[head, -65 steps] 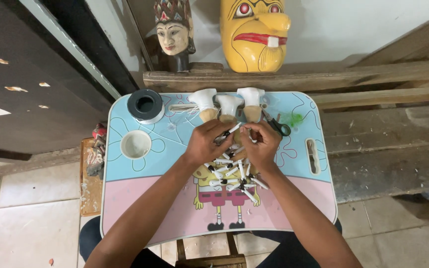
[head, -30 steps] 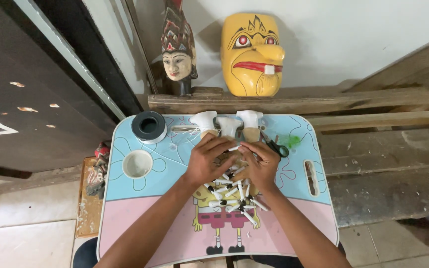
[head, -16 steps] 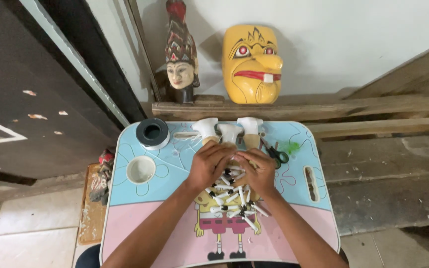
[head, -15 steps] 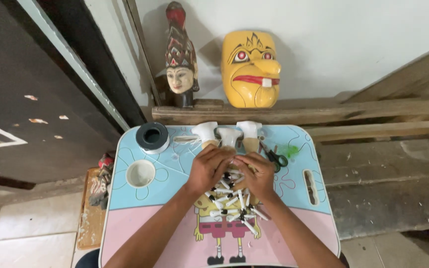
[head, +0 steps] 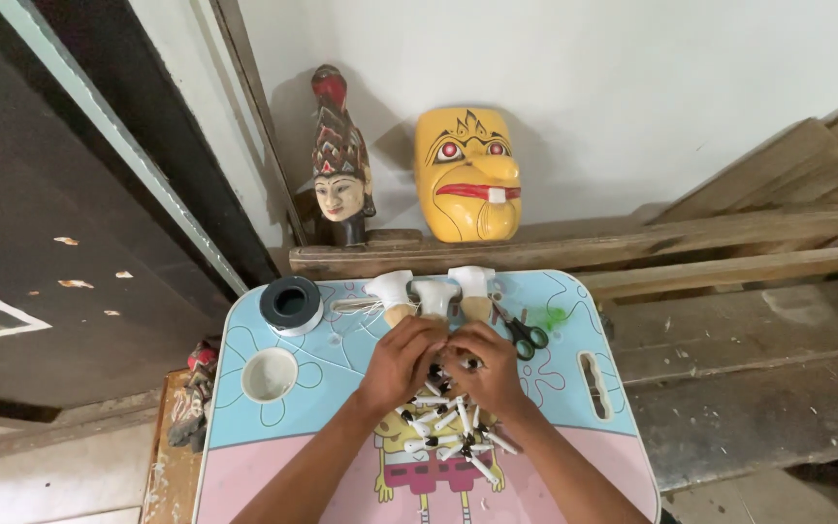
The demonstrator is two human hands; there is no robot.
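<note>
My left hand (head: 402, 361) and my right hand (head: 482, 369) meet at the middle of a small cartoon-printed table (head: 555, 408), fingertips together over a pile of small white sticks with black tips (head: 448, 427). Both hands pinch something small between them; what it is stays hidden by the fingers. Just beyond the hands stand three white-capped wooden pieces (head: 434, 291). A pair of black-handled scissors (head: 521, 332) lies to the right of my right hand.
A black and white tape roll (head: 291, 303) and a round cup recess (head: 270, 374) sit at the table's left. Behind, on wooden planks (head: 729, 243), stand a yellow mask (head: 467, 175) and a carved head figure (head: 339, 165). A dark door (head: 60, 213) is left.
The view has tilted upward, so the table and hands sit lower in the picture. Both hands stayed together over the pile, with small finger movements.
</note>
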